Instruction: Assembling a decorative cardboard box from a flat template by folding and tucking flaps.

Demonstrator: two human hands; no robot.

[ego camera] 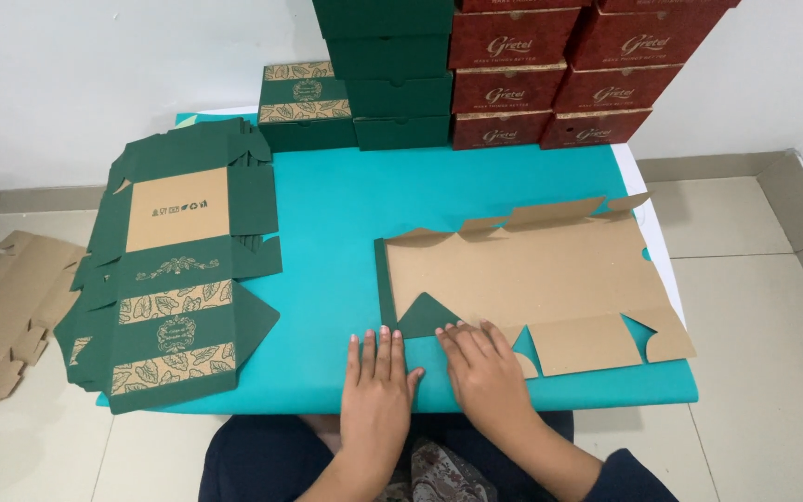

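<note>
While both hands lie open and flat, the left hand (378, 390) and right hand (485, 372) are pressed on a box sheet (532, 274) on the desk (327, 214).

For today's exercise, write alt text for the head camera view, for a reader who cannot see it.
Two bare hands, left hand and right hand, press flat on the near edge of an unfolded brown cardboard box blank on a teal table. A stack of flat green box blanks lies at left; finished green boxes and red boxes stand behind.

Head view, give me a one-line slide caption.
Both hands press a flat box blank on the teal table.
</note>
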